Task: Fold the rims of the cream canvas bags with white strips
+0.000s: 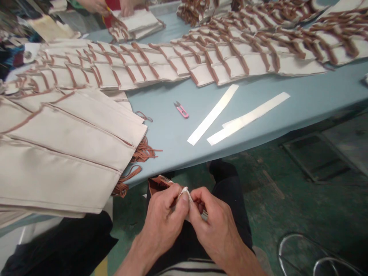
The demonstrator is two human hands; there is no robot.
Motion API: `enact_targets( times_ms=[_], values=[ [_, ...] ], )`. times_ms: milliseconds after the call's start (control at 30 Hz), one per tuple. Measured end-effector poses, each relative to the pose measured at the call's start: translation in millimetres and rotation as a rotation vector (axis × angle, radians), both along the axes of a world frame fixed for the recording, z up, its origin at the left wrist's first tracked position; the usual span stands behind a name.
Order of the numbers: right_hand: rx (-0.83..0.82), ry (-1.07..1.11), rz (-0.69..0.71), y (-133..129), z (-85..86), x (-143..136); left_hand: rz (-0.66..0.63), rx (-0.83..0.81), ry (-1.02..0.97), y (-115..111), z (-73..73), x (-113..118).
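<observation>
My left hand (163, 214) and my right hand (217, 220) are together above my lap, just off the table's near edge. Both are closed in a pinch on a cream-and-brown fabric piece (158, 184). A folded cream bit of it (185, 189) sticks up between the thumbs. Its brown side shows behind the left fingers; most of the rest is hidden by the hands. On the table lie pink-handled thread snips (181, 110), apart from both hands.
Two pale strips (213, 115) (250, 118) lie on the blue-grey table (161, 142). Large cream panels with brown trim (71, 153) are stacked at left. Long overlapping rows of similar fabric pieces (172, 63) run behind. Another person's hands (126, 7) work at the back. A metal-framed stool (301, 245) stands lower right.
</observation>
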State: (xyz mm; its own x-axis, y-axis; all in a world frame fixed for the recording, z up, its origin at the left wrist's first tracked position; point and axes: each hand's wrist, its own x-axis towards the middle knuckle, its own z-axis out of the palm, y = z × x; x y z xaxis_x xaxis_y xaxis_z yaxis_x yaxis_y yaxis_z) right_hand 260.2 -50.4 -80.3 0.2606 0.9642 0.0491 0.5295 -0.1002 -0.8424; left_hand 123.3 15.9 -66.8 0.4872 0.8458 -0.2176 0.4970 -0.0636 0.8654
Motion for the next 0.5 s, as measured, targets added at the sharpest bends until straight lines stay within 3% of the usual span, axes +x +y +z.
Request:
enact_targets(
  times_ms=[133,267,400,500],
  values=[
    [-0.074,0.060,0.009,-3.7,-0.7,5.9,0.178,-0.085,-0.201,-5.1,0.8,6.3],
    [-0.152,0.244,0.048,-7.0,-0.9,0.3,0.310,-0.169,-0.253,-14.9,-9.9,7.3],
    [-0.053,0.351,0.034,-5.8,-1.7,-12.6,0.459,-0.301,-0.304,-23.2,-19.0,9.2],
    [0.039,0.358,0.058,-1.9,-3.8,-13.1,0.525,-0.346,-0.350,-20.2,-15.3,7.4]
  ],
)
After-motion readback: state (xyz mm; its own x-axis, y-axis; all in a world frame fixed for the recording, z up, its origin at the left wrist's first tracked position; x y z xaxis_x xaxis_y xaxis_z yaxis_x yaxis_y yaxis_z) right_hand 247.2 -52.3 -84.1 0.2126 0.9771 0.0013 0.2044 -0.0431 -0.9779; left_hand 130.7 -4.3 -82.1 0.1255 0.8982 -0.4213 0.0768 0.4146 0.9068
